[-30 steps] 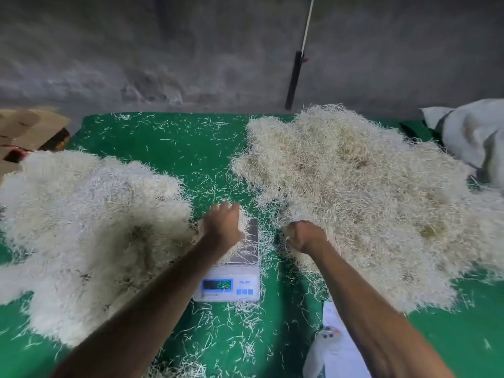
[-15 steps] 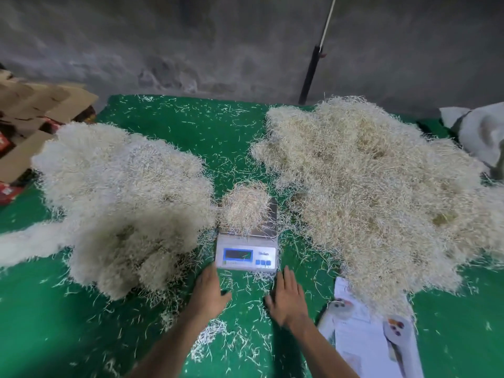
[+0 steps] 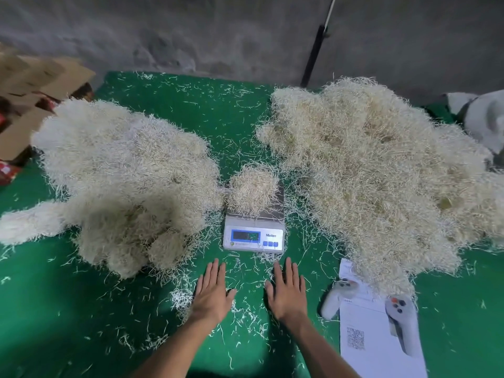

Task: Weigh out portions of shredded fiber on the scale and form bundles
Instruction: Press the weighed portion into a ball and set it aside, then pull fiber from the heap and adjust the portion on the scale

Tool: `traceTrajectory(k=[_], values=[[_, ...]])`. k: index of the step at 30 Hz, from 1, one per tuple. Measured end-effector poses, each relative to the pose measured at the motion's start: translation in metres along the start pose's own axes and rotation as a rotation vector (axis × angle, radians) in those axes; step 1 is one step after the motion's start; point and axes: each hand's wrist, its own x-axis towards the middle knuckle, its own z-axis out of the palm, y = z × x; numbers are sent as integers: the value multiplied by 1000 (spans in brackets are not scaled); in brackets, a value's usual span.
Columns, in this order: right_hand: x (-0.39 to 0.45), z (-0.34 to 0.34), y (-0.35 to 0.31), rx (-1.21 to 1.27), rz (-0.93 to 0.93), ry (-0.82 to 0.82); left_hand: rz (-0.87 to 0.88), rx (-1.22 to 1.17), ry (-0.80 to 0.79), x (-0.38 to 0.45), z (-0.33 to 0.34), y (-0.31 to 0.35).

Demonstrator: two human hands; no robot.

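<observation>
Now hands (image 3: 249,291) flat (apparently resting) before scale (image 3: 254,236).

I see, off-task: two white game controllers (image 3: 403,321) on a printed sheet (image 3: 376,347); cardboard boxes (image 3: 32,85); a white sack (image 3: 482,118); a black pole (image 3: 313,54).

Both hands (image 3: 249,294) lie flat before the scale (image 3: 253,235) bearing a fiber clump (image 3: 252,190).

I see a soft green cloth desk (image 3: 163,309), dry scratchy fiber (image 3: 253,190), a shiny metal-topped plastic scale (image 3: 253,236), smooth white paper (image 3: 379,347).
</observation>
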Motion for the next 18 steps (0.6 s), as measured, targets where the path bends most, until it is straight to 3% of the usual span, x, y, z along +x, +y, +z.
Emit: traceTrajectory(k=[6,9,12,15,18], values=[[7,-30,-3,-11,20,-34,-47,-23,5,2,-11,10],[28,-81,-7,17,40,-8,-99,-163,149,20,-49,31],[64,-139,-14,83,33,190,-79,-412,332,49,-101,58],[101,-193,-39,418,-45,343,-57,-551,411,81,-153,82],[129,-224,-66,780,-102,415,-87,-561,326,109,-186,95]])
